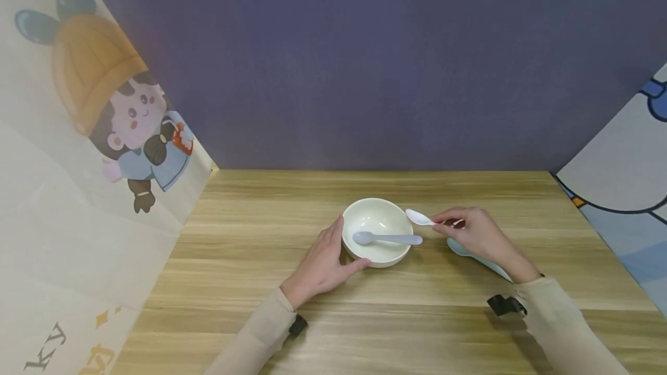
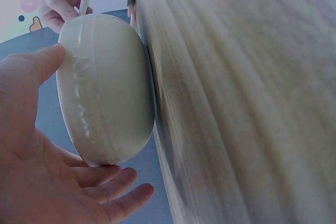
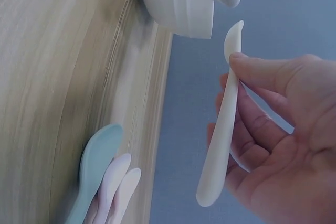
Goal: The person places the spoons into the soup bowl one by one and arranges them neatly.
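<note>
White spoon (image 3: 226, 121) hovering just R of cream bowl (image 1: 372, 213) | R hand (image 1: 482, 239) pinching its neck, gap nearly nil | L hand (image 1: 322, 262) cupping bowl's L side, fingers spread | risk: lilac spoon (image 1: 391, 239), overhanging bowl's R rim, poss. tipping out if white one's snagging its handle

This looks like a booth: cartoon-printed walls (image 1: 47, 149) and a blue backdrop (image 1: 365, 62) border the table (image 1: 391, 323).

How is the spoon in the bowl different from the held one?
One is a pale lavender spoon; the other, a white spoon. The lavender spoon rests in the round cream bowl; the white spoon is held by the right hand. Both have rounded scoops and long handles.
</note>
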The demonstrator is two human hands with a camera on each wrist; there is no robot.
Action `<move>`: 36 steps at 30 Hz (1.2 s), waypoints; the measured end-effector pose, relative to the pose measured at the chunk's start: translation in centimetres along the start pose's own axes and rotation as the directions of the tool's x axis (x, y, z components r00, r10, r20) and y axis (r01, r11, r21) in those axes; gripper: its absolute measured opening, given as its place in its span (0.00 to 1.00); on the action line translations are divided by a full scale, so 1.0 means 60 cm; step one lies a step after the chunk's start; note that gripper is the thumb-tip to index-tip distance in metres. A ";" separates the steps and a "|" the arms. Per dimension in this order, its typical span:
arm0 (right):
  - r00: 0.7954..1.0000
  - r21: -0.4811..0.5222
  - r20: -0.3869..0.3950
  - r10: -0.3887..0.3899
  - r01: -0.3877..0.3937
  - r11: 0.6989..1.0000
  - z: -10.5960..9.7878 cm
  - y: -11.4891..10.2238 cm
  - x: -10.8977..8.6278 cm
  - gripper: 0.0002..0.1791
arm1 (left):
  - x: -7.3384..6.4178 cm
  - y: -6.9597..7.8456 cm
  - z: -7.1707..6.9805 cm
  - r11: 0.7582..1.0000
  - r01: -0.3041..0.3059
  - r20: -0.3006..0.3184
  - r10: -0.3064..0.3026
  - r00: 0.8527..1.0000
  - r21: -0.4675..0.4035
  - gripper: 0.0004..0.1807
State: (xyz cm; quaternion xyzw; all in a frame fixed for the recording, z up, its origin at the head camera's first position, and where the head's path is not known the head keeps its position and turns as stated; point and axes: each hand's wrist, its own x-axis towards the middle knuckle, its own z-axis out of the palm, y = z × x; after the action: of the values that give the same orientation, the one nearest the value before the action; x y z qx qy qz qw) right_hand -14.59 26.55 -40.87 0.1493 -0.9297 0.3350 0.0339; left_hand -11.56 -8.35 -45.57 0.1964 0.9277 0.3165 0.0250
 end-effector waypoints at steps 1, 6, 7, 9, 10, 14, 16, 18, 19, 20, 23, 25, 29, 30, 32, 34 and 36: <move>1.000 0.004 0.006 0.000 0.000 1.000 0.001 -0.001 0.001 0.08 | 0.000 0.000 0.000 1.000 0.000 0.000 0.000 1.000 0.002 0.63; 0.999 0.000 0.032 0.012 -0.012 1.000 0.006 -0.006 0.002 0.08 | 0.000 -0.001 0.000 1.000 0.003 0.001 -0.003 1.000 0.001 0.63; 0.999 -0.001 0.035 0.012 -0.012 1.000 0.007 -0.007 0.002 0.08 | 0.000 -0.001 0.000 1.000 0.003 0.001 -0.003 1.000 0.001 0.63; 0.999 -0.001 0.036 0.009 -0.009 1.000 0.009 -0.008 0.002 0.08 | 0.000 0.000 0.000 1.000 0.005 0.001 -0.005 1.000 0.000 0.64; 0.999 0.001 0.035 0.007 -0.007 1.000 0.010 -0.009 0.002 0.08 | 0.000 -0.001 0.000 1.000 0.006 0.002 -0.006 1.000 0.001 0.64; 0.999 0.018 0.045 -0.002 0.001 1.000 0.014 -0.011 0.002 0.07 | 0.000 -0.002 0.000 1.000 0.007 0.003 -0.007 1.000 0.004 0.64; 0.999 0.026 0.051 -0.009 0.008 1.000 0.016 -0.012 0.002 0.07 | -0.001 -0.003 0.001 1.000 0.008 0.004 -0.008 1.000 0.004 0.64; 0.998 0.034 0.057 -0.016 0.014 0.999 0.018 -0.013 0.002 0.07 | -0.001 -0.004 0.001 1.000 0.007 0.003 -0.007 1.000 0.002 0.64; 0.998 0.034 0.059 -0.019 0.017 0.999 0.019 -0.013 0.001 0.07 | -0.001 -0.004 0.001 1.000 0.008 0.004 -0.008 1.000 0.002 0.64; 0.998 0.033 0.060 -0.022 0.020 0.999 0.020 -0.013 0.001 0.07 | -0.001 -0.004 0.001 1.000 0.006 0.003 -0.006 1.000 0.000 0.64; 0.998 0.027 0.064 -0.030 0.028 0.999 0.023 -0.015 0.001 0.07 | -0.001 -0.004 0.001 1.000 0.004 0.002 -0.004 1.000 -0.003 0.64; 0.997 0.026 0.066 -0.035 0.033 0.999 0.024 -0.018 0.002 0.07 | -0.001 -0.004 0.001 1.000 0.003 0.001 -0.003 1.000 -0.006 0.63; 0.996 0.040 0.074 -0.041 0.038 0.999 0.027 -0.024 0.004 0.07 | -0.001 -0.004 0.000 1.000 0.005 0.000 -0.005 1.000 -0.005 0.63; 0.996 0.041 0.075 -0.042 0.039 0.998 0.027 -0.024 0.005 0.07 | -0.001 -0.004 0.001 1.000 0.005 0.000 -0.005 1.000 -0.002 0.63; 0.996 0.043 0.079 -0.046 0.043 0.998 0.029 -0.025 0.006 0.07 | 0.000 -0.004 0.001 1.000 0.005 0.001 -0.005 1.000 0.003 0.63; 0.996 0.043 0.081 -0.048 0.044 0.998 0.030 -0.026 0.007 0.06 | 0.000 -0.004 0.001 1.000 0.003 -0.001 -0.003 1.000 0.008 0.63; 0.995 0.045 0.082 -0.050 0.047 0.998 0.031 -0.027 0.008 0.06 | 0.001 -0.004 0.001 1.000 0.003 0.000 -0.003 1.000 0.011 0.63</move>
State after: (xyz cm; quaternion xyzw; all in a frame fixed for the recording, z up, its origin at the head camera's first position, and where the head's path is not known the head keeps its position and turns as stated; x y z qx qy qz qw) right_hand -14.50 24.10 -41.23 0.1864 -0.9190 0.3475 0.0001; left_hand -11.66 -8.47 -45.75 0.1953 0.9296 0.3116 0.0242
